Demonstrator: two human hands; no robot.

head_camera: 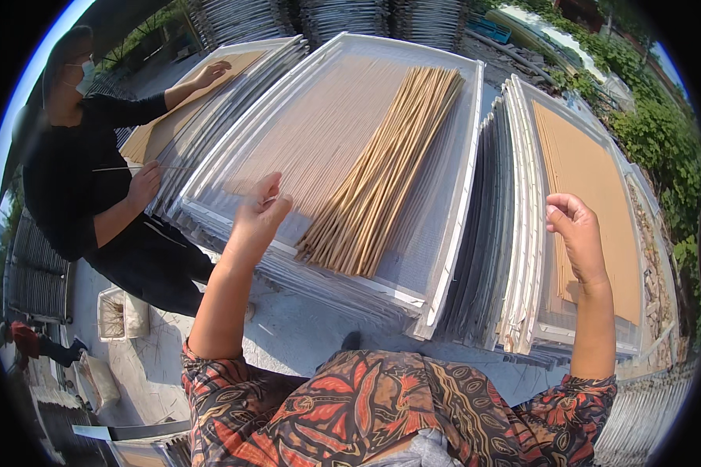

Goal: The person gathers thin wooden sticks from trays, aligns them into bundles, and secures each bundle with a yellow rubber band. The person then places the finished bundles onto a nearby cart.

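A loose bundle of long, thin brown sticks (380, 181) lies lengthwise on a white-edged mesh screen (423, 257) in front of me. My left hand (261, 204) is raised over the near left part of this screen, left of the bundle. Its fingers are curled, the thumb stands apart, and I see nothing in it. My right hand (577, 233) hovers over the right-hand screen, by the left edge of a flat tan layer (596, 192). Thumb and forefinger come together there beside a few thin sticks; whether they pinch one is unclear.
Screens are stacked beneath both work surfaces. At left, a masked person (76, 157) in black holds a thin stick beside another screen with a tan layer (152, 137). A white bin (122, 315) stands on the floor. More stacked screens (344, 17) rise behind; plants (654, 128) grow at right.
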